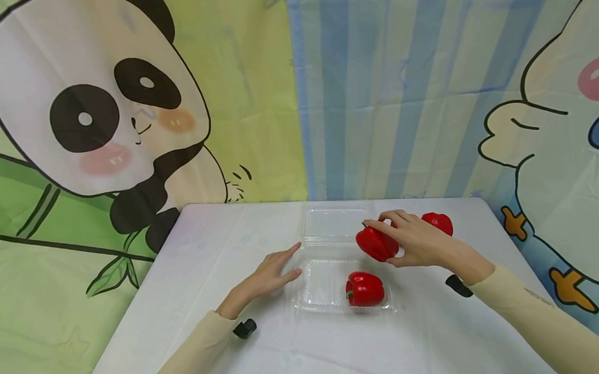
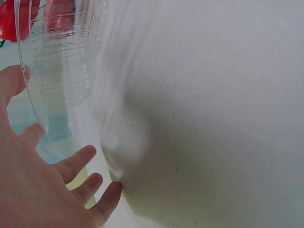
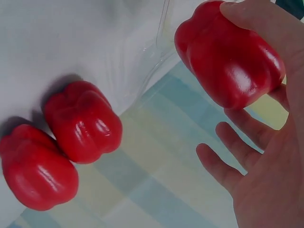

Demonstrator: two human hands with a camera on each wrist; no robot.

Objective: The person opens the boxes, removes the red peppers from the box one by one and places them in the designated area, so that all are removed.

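Observation:
My right hand (image 1: 417,240) holds a red bell pepper (image 1: 376,243) between thumb and fingers, above the right side of a clear plastic clamshell box (image 1: 319,282). In the right wrist view the held bell pepper (image 3: 232,61) has the thumb on its top. Another red bell pepper (image 1: 367,289) lies on its side in the right part of the box's near half. Fingers spread, my left hand (image 1: 268,274) is at the box's left side; in the left wrist view its thumb (image 2: 16,78) overlaps the clear rim, and I cannot tell whether they touch.
Two more bell peppers lie side by side on the white table in the right wrist view, one bell pepper (image 3: 83,123) against the other (image 3: 38,168). The box's lid (image 1: 335,223) lies folded back toward the printed curtain (image 1: 366,99) behind the table.

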